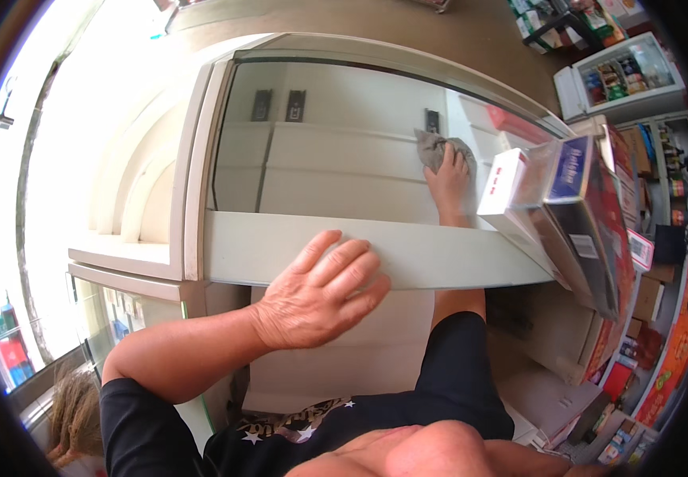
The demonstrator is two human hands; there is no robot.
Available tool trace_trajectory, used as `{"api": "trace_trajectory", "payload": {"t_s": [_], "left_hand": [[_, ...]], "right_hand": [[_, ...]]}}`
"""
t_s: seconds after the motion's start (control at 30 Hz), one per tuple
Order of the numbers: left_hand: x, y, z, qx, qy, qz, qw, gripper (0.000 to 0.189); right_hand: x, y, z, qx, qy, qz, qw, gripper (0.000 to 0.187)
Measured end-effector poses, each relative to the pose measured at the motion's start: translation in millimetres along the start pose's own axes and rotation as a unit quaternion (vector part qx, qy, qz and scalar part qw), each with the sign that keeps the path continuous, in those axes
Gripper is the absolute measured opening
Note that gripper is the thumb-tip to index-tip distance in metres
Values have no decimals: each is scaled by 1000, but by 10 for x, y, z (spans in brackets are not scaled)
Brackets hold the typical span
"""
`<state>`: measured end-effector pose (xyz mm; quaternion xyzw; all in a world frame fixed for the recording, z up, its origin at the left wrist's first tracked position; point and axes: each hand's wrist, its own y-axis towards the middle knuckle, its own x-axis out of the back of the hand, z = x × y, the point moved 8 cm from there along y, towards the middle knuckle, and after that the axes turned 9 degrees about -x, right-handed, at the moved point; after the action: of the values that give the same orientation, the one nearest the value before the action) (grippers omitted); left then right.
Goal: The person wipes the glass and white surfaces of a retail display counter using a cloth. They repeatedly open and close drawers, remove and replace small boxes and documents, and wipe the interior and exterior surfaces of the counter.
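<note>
My left hand (323,292) lies over the pale front strip (433,250) of a display counter, holding nothing, fingers slightly apart. My right arm passes under that strip and shows again through the counter's glass top (344,89). Inside the case, my right hand (451,182) grips a crumpled grey cloth (433,149) near the right end. The cloth is against a pale inner surface; whether it presses on it I cannot tell. Several dark fittings or marks, one a black one (296,106), show beyond the glass.
Stacked cartons (570,173), some bearing writing, stand on the counter's right end. A glass-fronted cabinet (126,316) is at left, near a broom-like bundle of bristles (75,411). Stocked shelves (648,298) line the right side. A white chest cooler (624,77) with drinks stands at far right.
</note>
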<state>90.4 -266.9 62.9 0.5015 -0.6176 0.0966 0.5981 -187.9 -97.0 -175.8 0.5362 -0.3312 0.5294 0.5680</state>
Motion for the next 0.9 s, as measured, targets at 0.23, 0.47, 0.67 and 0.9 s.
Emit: {"api": "trace_trajectory", "payload": {"t_s": [0.23, 0.47, 0.67, 0.9], "left_hand": [[18, 4, 18, 23, -1, -6, 1000, 29], [16, 19, 21, 25, -31, -2, 999, 30], [5, 25, 13, 20, -27, 9, 999, 31], [7, 7, 9, 15, -23, 4, 1000, 30]], "right_hand": [[-490, 316, 207, -70, -56, 49, 995, 32], [-799, 39, 1704, 31, 33, 78, 996, 22], [-1033, -313, 2987, 128, 132, 195, 963, 20], [-1041, -413, 3221, 183, 161, 223, 944, 24]]}}
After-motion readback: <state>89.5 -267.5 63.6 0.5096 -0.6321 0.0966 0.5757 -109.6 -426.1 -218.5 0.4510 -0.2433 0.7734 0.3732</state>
